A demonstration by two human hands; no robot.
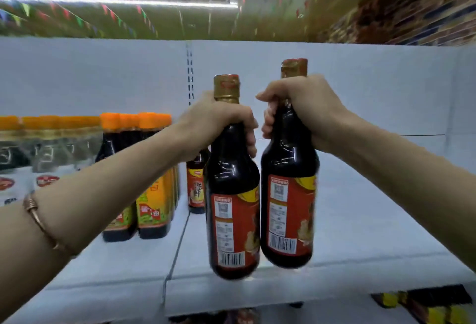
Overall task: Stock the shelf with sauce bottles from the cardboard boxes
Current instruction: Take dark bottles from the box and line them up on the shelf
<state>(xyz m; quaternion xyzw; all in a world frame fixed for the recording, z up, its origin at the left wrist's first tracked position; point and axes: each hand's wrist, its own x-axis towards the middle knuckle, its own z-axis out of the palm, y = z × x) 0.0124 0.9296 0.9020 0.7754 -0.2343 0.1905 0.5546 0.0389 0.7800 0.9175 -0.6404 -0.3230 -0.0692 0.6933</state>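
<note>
My left hand (219, 122) grips the neck of a dark sauce bottle (233, 210) with a red label and gold cap. My right hand (301, 107) grips the neck of a second, matching bottle (289, 207). Both bottles hang side by side just above the front of the white shelf (360, 220), their back labels with barcodes facing me. One bottle of the same kind (195, 187) stands on the shelf behind my left hand. No cardboard box is in view.
Orange-capped sauce bottles (152, 184) stand in rows on the shelf's left section, with shrink-wrapped packs (49, 148) further left. The shelf's right section shows bare white board. Packaged goods (425, 305) sit on the shelf below.
</note>
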